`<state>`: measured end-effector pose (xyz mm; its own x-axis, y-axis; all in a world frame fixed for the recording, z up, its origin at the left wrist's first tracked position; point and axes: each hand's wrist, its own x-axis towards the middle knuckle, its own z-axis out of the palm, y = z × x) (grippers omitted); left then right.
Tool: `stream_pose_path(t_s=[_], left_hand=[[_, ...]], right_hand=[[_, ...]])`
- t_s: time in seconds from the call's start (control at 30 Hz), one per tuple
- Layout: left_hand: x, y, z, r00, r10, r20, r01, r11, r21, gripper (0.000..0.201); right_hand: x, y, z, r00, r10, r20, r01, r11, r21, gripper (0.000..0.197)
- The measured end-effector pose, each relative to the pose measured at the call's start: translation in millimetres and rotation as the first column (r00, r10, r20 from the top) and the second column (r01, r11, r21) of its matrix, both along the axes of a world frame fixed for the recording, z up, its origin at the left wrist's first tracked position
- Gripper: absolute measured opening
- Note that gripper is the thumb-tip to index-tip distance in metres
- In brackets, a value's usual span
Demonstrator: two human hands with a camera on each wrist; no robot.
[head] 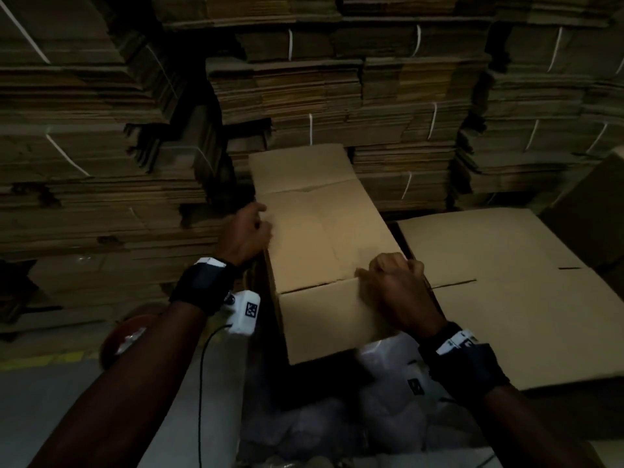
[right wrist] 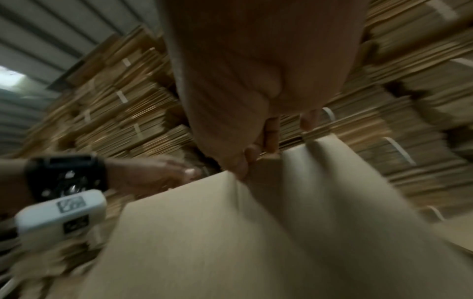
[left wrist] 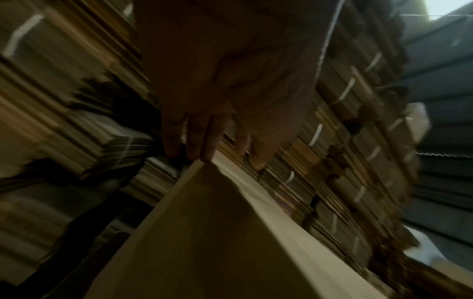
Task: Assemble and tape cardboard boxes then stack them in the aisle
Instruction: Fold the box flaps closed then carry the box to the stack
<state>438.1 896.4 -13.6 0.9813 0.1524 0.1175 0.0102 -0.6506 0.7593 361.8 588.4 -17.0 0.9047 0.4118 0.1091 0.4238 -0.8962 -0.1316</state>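
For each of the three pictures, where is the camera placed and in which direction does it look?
Head: worn on the head, looks forward and down at the cardboard box, with both forearms, left hand and right hand showing.
Left wrist: looks along the left hand, fingers at the box edge; bundles of flat cardboard behind.
Right wrist: looks along the right hand, fingers curled over the box edge; the left hand also shows.
Shared: all views show the box and bundles.

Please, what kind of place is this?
Probably a warehouse or packing store: strapped bundles of flattened cardboard are stacked high like a wall, a ribbed metal roof shows overhead, and both hands hold a cardboard box being assembled.
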Motion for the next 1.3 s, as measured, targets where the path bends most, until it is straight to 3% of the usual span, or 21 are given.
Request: stream_pose_path(t_s=[0.07,0.13,0.23,0.3,0.37,0.47,0.53,0.67,0.8,1.0,1.13,1.2,1.3], left_hand=[[-6.6,-12.9,0.7,0.977,-0.212,-0.035,0.215,0.96,0.182,0.056],[-17.2,-29.0,-0.2,0.912,-0.376,-0.163,0.41,0.822,0.396,0.071],[-27.3,-50.7,-1.7,0.805,-0.498,-0.323,0.587,0.589,0.555,0.05],[-28.3,-57.0,-2.1,0.78,-0.505,-0.371,0.616,0.511,0.6,0.044],[-26.6,-57.5,0.2,0.783,-0.497,-0.374,0.609,0.489,0.625,0.041],[-24.8,-55.2,9.0,0.8,-0.523,-0.294,0.572,0.517,0.637,0.038],[-24.1,-53.3,18.9,0.815,-0.544,-0.202,0.546,0.602,0.583,0.037],[-25.3,-43.6,41.5,0.838,-0.546,-0.008,0.474,0.721,0.506,0.052],[-31.4,-31.9,63.3,0.833,-0.518,0.195,0.383,0.794,0.472,0.047],[-32.3,-3.6,73.1,0.857,-0.409,0.312,0.253,0.863,0.437,0.046],[-36.0,8.7,78.6,0.868,-0.365,0.337,0.207,0.882,0.423,0.047],[-43.0,12.2,82.6,0.863,-0.348,0.367,0.18,0.889,0.421,0.04],[-52.7,17.6,87.0,0.883,-0.284,0.375,0.106,0.897,0.43,0.048]], right_hand=[[2.5,7.4,7.7,0.998,0.059,-0.007,-0.059,0.998,-0.022,0.04],[11.0,12.1,18.4,0.993,0.071,-0.098,-0.079,0.994,-0.08,0.033],[27.3,11.3,33.5,0.967,0.097,-0.237,-0.12,0.989,-0.087,0.032],[36.8,9.1,39.6,0.945,0.106,-0.31,-0.101,0.994,0.032,0.041],[45.6,7.6,39.9,0.916,0.099,-0.389,-0.062,0.992,0.105,0.054],[56.7,8.1,37.1,0.868,0.109,-0.485,-0.048,0.99,0.136,0.068],[61.8,11.3,38.1,0.841,0.094,-0.533,-0.038,0.993,0.115,0.079],[67.5,28.1,40.5,0.828,0.072,-0.557,-0.134,0.988,-0.072,0.099],[64.2,45.9,44.2,0.832,-0.015,-0.554,-0.197,0.926,-0.321,0.084],[61.0,50.9,42.0,0.854,-0.062,-0.516,-0.182,0.894,-0.41,0.069],[59.6,48.3,54.3,0.838,-0.015,-0.546,-0.169,0.943,-0.285,0.045],[60.9,44.0,62.7,0.821,0.06,-0.568,-0.146,0.984,-0.106,0.031],[61.2,34.2,72.4,0.842,0.189,-0.505,-0.143,0.981,0.129,0.029]])
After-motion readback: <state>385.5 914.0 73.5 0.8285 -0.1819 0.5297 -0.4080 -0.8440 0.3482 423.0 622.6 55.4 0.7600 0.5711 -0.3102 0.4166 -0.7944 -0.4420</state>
